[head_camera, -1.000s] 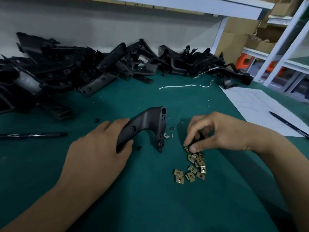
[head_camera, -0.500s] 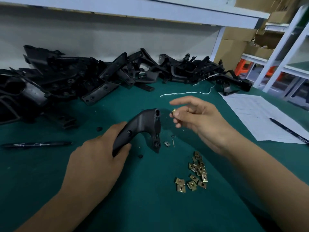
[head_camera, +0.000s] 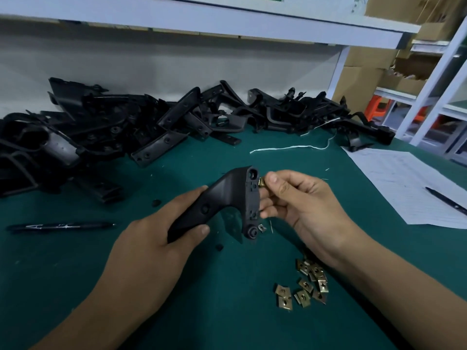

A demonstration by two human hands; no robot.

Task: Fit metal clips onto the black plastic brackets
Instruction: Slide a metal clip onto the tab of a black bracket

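Left hand (head_camera: 149, 251) grips the black bracket (head_camera: 225, 198) above the bench (head_camera: 75, 274), its long end face upright, while the right hand (head_camera: 300, 200) pinches a metal clip (head_camera: 262, 182) just right of that edge.

The desk's (head_camera: 207, 311) far edge is blocked along most of its length by a heap of black plastic brackets (head_camera: 141, 122). The left side is crossed by a black marker (head_camera: 60, 226). The right edge is taken by a paper sheet (head_camera: 404, 183) bearing a pen (head_camera: 446, 200). Loose metal clips (head_camera: 303, 286) are scattered near the right forearm. Bare green surface is left along the near edge.
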